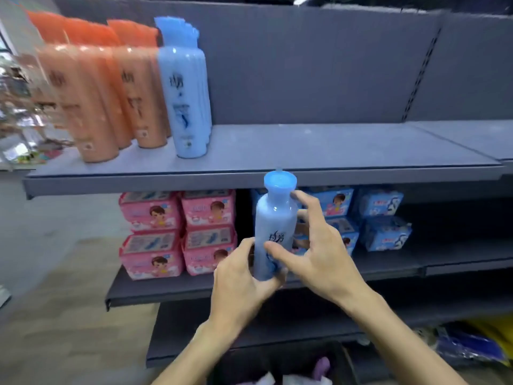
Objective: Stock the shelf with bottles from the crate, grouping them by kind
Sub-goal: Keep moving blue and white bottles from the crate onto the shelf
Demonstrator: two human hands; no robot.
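Note:
I hold a light blue bottle [273,223] upright in front of the shelf edge, its blue cap level with the top shelf [333,151]. My left hand [241,276] grips its base. My right hand [319,245] touches its side with thumb and spread fingers. On the top shelf stand several orange bottles [94,101] at the left, and to their right a row of blue bottles [186,95] of the same kind as mine. The dark crate [299,362] sits at the bottom edge, partly hidden by my arms, with a purple thing inside.
Pink packs [177,232] and blue packs [380,218] fill the lower shelf. The top shelf's grey surface stretches right of the blue bottles. Blue and yellow bags [477,345] lie at the lower right. An aisle floor lies at the left.

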